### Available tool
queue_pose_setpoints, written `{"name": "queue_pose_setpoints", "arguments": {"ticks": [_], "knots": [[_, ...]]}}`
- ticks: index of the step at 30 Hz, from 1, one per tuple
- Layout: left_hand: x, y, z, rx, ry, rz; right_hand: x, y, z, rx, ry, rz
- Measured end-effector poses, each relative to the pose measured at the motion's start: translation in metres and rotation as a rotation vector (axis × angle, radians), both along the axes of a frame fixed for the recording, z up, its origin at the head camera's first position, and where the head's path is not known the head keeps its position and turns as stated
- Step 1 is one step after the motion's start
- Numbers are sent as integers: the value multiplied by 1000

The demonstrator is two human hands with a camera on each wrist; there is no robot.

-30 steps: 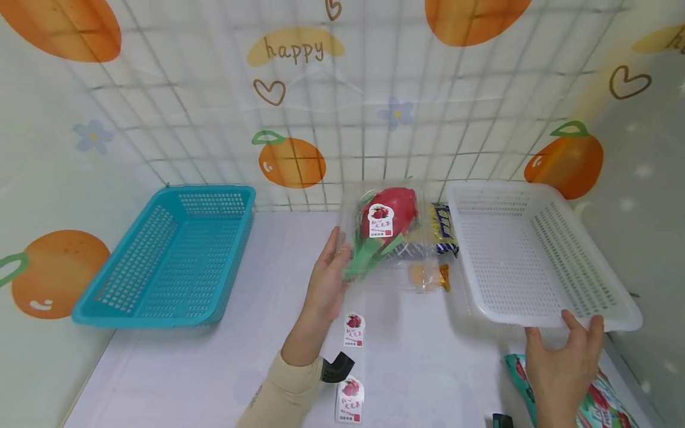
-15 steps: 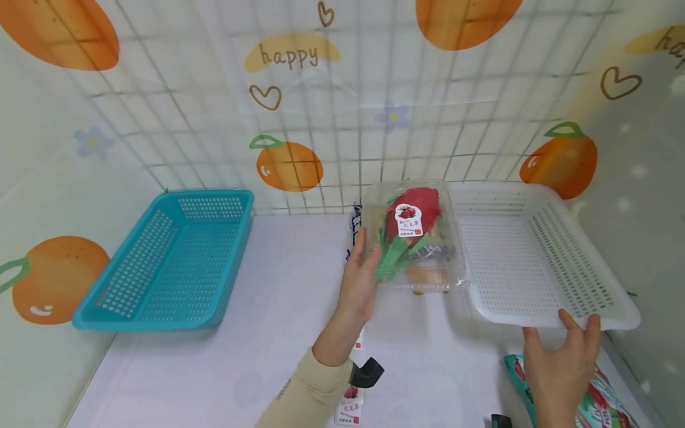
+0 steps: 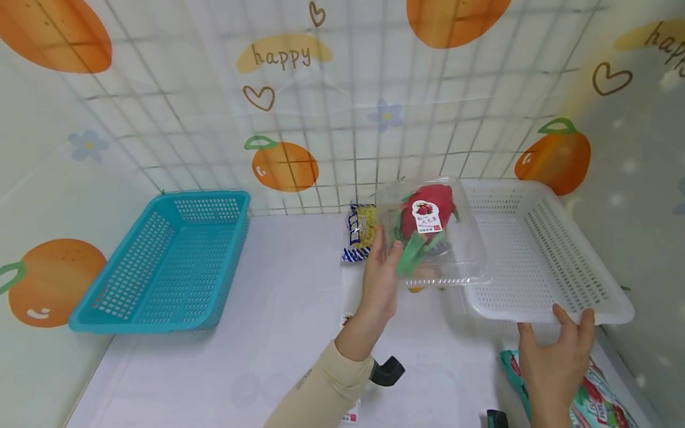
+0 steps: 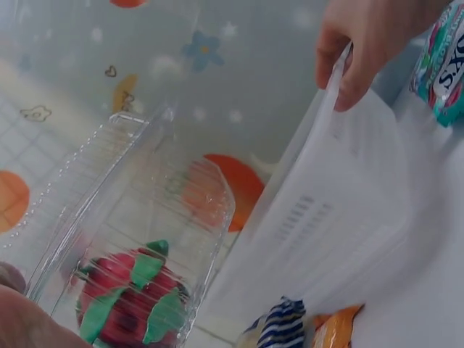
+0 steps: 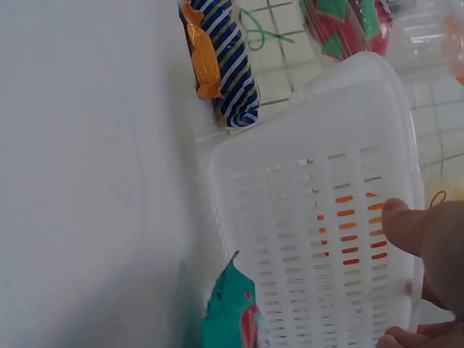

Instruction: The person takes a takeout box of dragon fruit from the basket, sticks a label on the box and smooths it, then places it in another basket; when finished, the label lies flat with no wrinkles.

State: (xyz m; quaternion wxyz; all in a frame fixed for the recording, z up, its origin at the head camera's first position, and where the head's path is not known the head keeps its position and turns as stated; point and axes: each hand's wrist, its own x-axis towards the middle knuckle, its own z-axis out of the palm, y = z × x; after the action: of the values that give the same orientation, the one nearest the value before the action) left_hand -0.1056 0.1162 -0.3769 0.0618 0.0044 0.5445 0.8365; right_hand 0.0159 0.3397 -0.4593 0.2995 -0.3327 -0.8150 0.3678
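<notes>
My left hand (image 3: 381,282) grips the left side of a clear plastic box (image 3: 465,249), fingers and thumb at its edge. Inside the box lies a red dragon fruit (image 3: 442,201) with green scales and a white label (image 3: 426,217). The box is held above the table, its right side overlapping the white basket (image 3: 564,249) in the head view. At that basket's near rim, my right hand (image 3: 553,365) pinches the edge, with the thumb (image 5: 406,228) outside, facing the right wrist camera. From the left wrist, the dragon fruit (image 4: 119,290) shows through the box's clear wall.
A teal basket (image 3: 235,261) stands at the left. Partly behind the box are a blue-and-yellow snack packet (image 3: 360,232) and an orange-wrapped item (image 5: 205,61). A green printed bag (image 3: 599,395) lies beneath my right hand. A label card (image 3: 351,414) is partly covered by my left sleeve (image 3: 326,386).
My left hand has carried the boxed dragon fruit rightward towards the white basket, uncovering the snack packet on its left. The right hand stays on the basket's rim.
</notes>
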Motion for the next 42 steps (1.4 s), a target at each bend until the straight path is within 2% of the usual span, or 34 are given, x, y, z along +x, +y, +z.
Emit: {"name": "queue_pose_setpoints", "arguments": {"ticks": [5,11,16,25,30,36,42], "knots": [[0,18,3,-5,12,8,0,1,2,-7,-1,-9],[4,38,5,-44,-18,16,2,0,1,-39,-4,-12],[8,53,5,-72,-38,11,4,-1,-3,-20,13,-19],[11,77,4,-119,-55,63,4,-1,-3,9,25,-28],[13,86,6,-116,-45,37,2,1,-2,5,37,-19],[11,98,6,-113,-76,40,2,1,-1,-13,49,-1],[10,112,6,-97,-57,51,2,2,-1,3,54,-5]]}}
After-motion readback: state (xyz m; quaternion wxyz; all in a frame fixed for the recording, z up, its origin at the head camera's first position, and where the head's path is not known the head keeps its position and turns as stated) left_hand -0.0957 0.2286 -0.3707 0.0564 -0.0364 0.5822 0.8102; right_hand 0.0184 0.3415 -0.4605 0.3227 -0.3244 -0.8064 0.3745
